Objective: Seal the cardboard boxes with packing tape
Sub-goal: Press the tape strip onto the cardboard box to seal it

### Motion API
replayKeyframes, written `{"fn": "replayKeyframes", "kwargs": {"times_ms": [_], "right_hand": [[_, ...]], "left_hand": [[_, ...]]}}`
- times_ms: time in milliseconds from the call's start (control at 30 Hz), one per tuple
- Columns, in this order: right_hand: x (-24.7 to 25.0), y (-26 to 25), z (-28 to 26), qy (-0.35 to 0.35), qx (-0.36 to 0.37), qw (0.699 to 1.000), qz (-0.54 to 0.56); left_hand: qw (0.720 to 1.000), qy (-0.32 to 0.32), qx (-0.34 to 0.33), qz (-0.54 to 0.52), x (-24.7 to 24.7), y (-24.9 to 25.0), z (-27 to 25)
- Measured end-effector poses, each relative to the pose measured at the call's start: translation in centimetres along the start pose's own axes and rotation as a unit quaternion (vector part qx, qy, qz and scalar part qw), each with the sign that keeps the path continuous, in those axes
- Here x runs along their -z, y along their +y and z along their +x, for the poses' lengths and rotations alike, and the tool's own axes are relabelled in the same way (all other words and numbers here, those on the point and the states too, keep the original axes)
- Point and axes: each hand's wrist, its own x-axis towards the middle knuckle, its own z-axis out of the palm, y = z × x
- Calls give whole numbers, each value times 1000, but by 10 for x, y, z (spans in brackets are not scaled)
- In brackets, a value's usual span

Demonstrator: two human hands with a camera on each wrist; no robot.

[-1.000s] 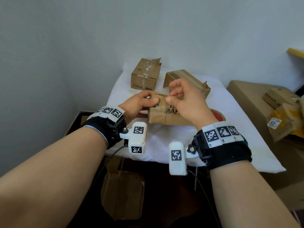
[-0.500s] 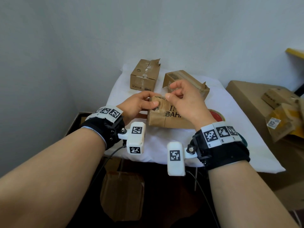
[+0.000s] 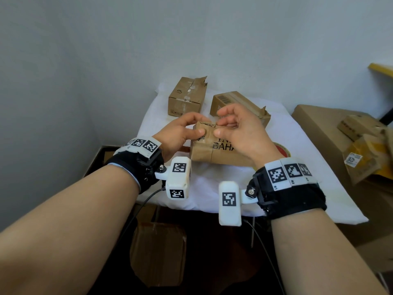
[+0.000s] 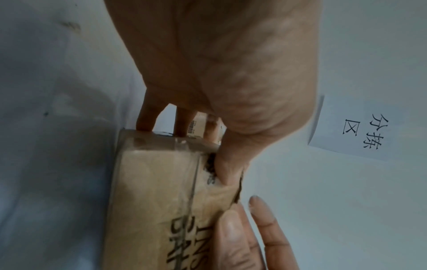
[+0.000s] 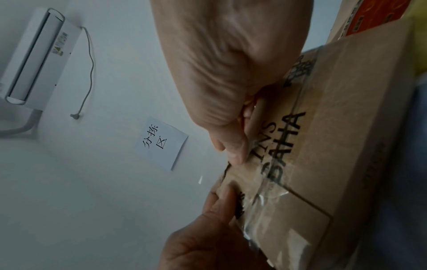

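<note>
Both hands, left hand and right hand, hold the near brown cardboard box with black letters, thumbs pressing its torn top edge. I think they are pressing clear tape down there. Next, rub it flat.

Printed box front; 2 boxes behind.

Premises appear to be a small parcel packing or sorting room. Evidence: a cloth-covered bench against plain white walls, carrying several worn cardboard boxes; further cartons stacked alongside; a handwritten paper sign in Chinese characters and a wall-mounted air conditioner.
</note>
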Motion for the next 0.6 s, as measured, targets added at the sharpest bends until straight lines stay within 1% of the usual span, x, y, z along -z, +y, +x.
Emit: {"fn": "replayKeyframes", "kwargs": {"times_ms": [167, 300, 600], "right_hand": [[-3, 2, 3, 20, 5, 1000, 4], [-5, 1, 3, 27, 9, 1000, 0], [-3, 0, 0, 12, 25, 999, -17]], "left_hand": [[1000, 13, -22, -12, -2, 3, 0], [999, -1, -32, 3, -1, 2, 1], [1000, -1, 5, 18, -2, 5, -4]]}}
